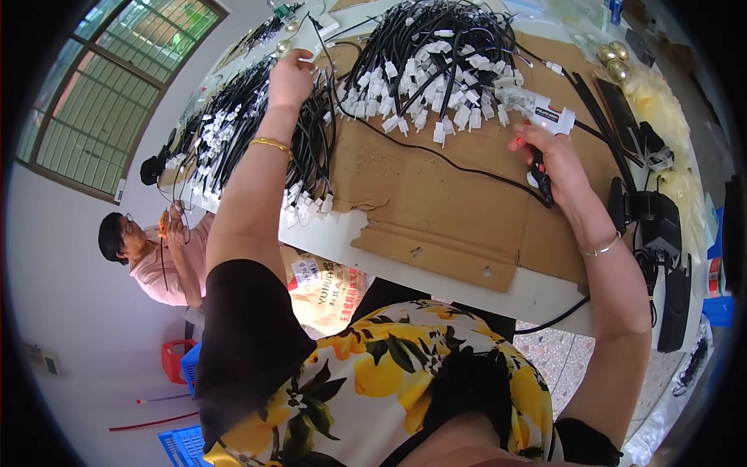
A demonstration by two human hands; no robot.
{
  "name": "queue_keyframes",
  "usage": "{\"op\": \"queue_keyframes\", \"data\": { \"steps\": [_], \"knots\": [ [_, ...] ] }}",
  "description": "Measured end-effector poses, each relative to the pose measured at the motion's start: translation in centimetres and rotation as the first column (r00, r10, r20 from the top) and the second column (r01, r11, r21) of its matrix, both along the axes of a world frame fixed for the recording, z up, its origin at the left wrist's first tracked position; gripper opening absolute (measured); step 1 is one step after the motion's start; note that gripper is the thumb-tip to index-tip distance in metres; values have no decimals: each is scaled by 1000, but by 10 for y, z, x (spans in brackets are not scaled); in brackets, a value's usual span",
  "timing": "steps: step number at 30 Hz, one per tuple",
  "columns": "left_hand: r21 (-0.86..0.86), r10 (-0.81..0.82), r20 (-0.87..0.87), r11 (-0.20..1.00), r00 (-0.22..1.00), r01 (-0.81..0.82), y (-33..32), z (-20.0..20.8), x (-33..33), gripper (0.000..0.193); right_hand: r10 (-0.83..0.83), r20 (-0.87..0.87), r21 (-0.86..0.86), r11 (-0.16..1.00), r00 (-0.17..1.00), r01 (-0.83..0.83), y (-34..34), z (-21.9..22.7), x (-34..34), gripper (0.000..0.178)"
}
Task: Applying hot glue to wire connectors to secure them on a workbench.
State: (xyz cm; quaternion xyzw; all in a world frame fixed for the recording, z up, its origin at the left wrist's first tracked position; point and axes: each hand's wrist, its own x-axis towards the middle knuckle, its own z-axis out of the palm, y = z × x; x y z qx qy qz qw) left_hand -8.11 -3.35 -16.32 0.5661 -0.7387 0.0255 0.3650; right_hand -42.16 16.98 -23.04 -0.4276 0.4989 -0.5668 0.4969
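My right hand, at the right of the cardboard, is wrapped round a gun-shaped hand tool with a white, dark-labelled body and a black handle. My left hand reaches to the far left side of the table with its fingers curled together; what they hold, if anything, is too small to make out. A thin black cable crosses the cardboard from near the left hand to the base of the tool's handle. Black cables with white connectors lie heaped between my hands, and another bundle spreads left of my left forearm.
Flattened cardboard covers much of the white table. Black adapters and long dark strips line the right side, near gold balls. On the left, a co-worker in pink holds an orange tool.
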Motion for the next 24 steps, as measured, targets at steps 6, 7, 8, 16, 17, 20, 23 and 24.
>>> {"op": "queue_keyframes", "data": {
  "steps": [6, 7, 8, 16, 17, 20, 23, 24],
  "knots": [
    [72, -129, -27, 989, 991, 131, -8, -25, -32, 15, -7, -14, 39, 999, 1000, 7, 1, 2, 1, 19],
    [76, -155, -54, 984, 986, 159, -11, -26, -39, 14, -4, -20, 41, 999, 1000, 5, 2, 3, 2, 20],
    [79, -177, -81, 980, 981, 184, -10, -26, -47, 15, 1, -25, 43, 999, 1000, 0, 3, 5, 3, 20],
    [240, -66, 239, 971, 969, 7, 10, -18, -96, 45, 1, 41, 84, 996, 999, -4, 4, 5, 3, 14],
    [287, -84, 211, 958, 974, 21, 6, -18, -96, 43, -18, 40, 85, 996, 999, 15, 3, 5, 3, 14],
    [313, -149, 124, 944, 981, 103, -17, -27, -85, 34, 11, 59, 62, 998, 998, -15, 4, 6, 4, 13],
    [400, -135, 71, 911, 988, 96, -22, -27, -86, 30, 21, 27, 45, 999, 999, -22, 3, 3, 1, 13],
    [314, -117, 19, 944, 993, 105, -22, -27, -88, 25, 23, 31, 62, 998, 999, -25, 3, 4, 1, 14]
  ]
}}
